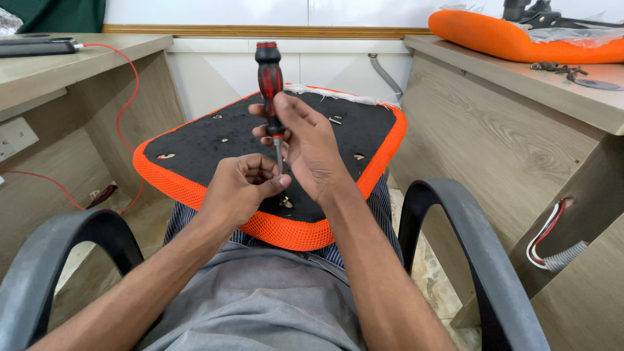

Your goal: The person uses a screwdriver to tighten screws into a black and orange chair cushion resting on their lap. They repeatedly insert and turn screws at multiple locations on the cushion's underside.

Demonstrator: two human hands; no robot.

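Observation:
A chair seat cushion (195, 149), black underside up with an orange mesh edge, rests on my lap. My right hand (312, 146) grips a red-and-black screwdriver (269, 78), held upright with its tip pointing down at the black surface. My left hand (242, 188) is curled beside the shaft, its fingertips pinched at the screwdriver's tip. Just below the tip a small metal fitting (285, 203) sits in the seat. Several other small metal fittings dot the black underside.
Grey chair armrests (448, 221) curve up on both sides of me. Wooden desks stand left (78, 58) and right (520, 84). Another orange cushion (513, 39) and loose screws (552, 67) lie on the right desk. A red cable (127, 104) hangs at left.

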